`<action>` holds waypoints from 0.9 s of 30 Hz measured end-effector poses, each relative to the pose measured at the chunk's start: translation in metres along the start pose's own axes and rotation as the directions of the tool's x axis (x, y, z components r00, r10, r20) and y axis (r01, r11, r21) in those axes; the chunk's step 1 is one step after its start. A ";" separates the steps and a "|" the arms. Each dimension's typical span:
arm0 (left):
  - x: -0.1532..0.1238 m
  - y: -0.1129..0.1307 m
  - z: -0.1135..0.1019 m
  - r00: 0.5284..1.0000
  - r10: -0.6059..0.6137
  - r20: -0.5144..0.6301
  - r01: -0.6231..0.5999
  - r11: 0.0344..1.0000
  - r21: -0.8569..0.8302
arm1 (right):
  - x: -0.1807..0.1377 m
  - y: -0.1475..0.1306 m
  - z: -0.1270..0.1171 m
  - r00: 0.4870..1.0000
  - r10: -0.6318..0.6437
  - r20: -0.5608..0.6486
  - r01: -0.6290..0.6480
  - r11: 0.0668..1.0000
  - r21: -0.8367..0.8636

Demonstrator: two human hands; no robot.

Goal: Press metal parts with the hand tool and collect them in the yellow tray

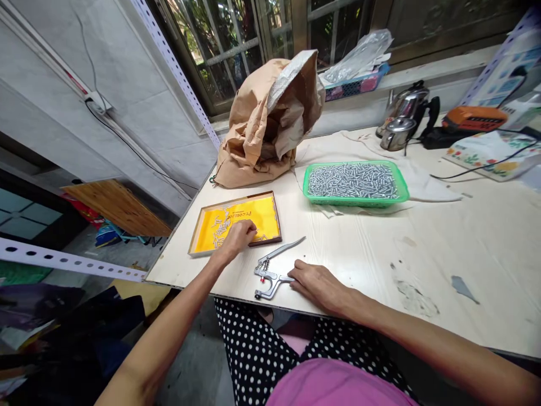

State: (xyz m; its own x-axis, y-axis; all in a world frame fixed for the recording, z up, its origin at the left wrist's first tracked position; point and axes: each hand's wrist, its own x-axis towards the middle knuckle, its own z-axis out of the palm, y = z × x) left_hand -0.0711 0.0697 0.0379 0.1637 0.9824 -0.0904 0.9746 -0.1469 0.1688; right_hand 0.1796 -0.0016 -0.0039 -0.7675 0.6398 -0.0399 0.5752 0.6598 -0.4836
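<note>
My left hand point(240, 235) is over the near side of a shallow box point(270, 219) with a yellow lining, its fingers curled together. Whatever they pinch, if anything, is hidden. Several small silver metal pieces point(221, 225) lie scattered in that box, mostly to the left. My right hand point(319, 285) rests on the table near its front edge, with its fingers closed over the lower handle of the grey hand pliers point(273, 280). These pliers lie with their jaw to the left, a spring and a red tip showing, and the upper handle spread away.
A green tray point(403, 189) heaped with small silver metal pieces stands on a cloth behind my right hand. An open brown paper sack point(249, 135) slumps at the back. Metal pots point(397, 133) and an orange-black tool point(473, 119) stand back right. The table point(359, 242) ends close before me.
</note>
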 end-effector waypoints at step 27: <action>-0.111 0.004 0.039 0.996 -0.005 0.091 0.006 1.000 -0.009 | 0.005 0.004 0.011 1.000 -0.022 -0.022 0.022 1.000 -0.017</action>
State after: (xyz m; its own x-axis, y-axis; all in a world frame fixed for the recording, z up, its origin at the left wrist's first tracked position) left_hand -0.0790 -0.0446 0.0106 0.1721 0.9684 -0.1805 0.9742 -0.1401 0.1770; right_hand 0.1752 0.0002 -0.0155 -0.7738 0.6334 -0.0101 0.5630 0.6804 -0.4691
